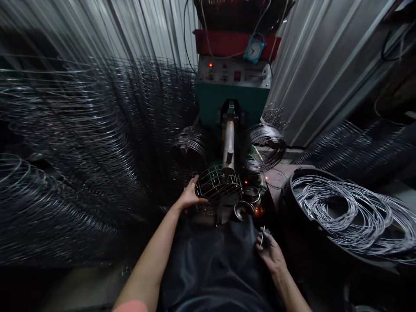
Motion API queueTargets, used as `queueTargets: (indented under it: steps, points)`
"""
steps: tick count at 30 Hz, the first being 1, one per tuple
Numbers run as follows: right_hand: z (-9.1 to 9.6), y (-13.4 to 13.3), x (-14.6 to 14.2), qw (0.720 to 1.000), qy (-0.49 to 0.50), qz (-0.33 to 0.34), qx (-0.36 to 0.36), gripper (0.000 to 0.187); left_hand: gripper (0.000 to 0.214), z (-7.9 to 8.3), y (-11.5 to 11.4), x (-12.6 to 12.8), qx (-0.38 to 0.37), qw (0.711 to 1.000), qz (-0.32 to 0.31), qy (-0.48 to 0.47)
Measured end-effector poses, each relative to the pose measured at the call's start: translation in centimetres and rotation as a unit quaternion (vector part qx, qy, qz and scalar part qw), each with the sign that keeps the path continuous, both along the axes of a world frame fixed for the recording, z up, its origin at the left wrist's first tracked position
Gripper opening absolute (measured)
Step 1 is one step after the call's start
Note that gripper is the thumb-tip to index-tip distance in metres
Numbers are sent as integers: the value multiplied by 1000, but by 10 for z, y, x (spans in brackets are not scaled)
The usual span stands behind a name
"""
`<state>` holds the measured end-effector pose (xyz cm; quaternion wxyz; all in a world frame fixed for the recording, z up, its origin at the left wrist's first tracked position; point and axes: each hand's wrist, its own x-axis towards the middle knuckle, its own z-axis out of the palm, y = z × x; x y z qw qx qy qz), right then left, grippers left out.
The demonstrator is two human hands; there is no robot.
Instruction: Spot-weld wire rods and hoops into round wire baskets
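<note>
Since the welded steel-wire cage [218, 184] looks light but springy and best taken by its rings, the left hand [191, 195] holds its left side, fingers spread, before the steel post [229, 145], while the right hand [270, 255] pinches a short wire pin [262, 236] nearer by.

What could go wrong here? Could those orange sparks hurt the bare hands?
Yes, maybe. The left hand rests on the wire cage, near the orange sparks, so the hot metal or sparks could burn skin. The short wire held by the right hand looks thin and sharp, so it might poke a finger.
</note>
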<state>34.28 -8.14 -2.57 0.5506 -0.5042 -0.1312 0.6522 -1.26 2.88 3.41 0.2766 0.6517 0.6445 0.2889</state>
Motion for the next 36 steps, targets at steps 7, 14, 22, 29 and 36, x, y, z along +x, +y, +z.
queueTargets:
  steps: [7, 14, 22, 29, 36]
  points:
    - [-12, -27, -3, 900, -397, 98, 149, 28, 103, -15, 4, 2, 68, 993, 5, -93]
    - [-23, -37, 3, 805, -528, 172, 209, 37, 97, -13, 5, 5, 37, 988, 39, -144]
    - [-15, -31, -3, 784, -543, 191, 234, 35, 95, -23, -30, 5, 74, 980, 23, -184]
    - [-17, -33, -3, 782, -547, 192, 231, 38, 94, -29, -56, 8, 78, 980, 17, -184]
    - [-18, -37, 0, 801, -532, 183, 205, 44, 89, -25, -58, 9, 85, 980, 20, -181]
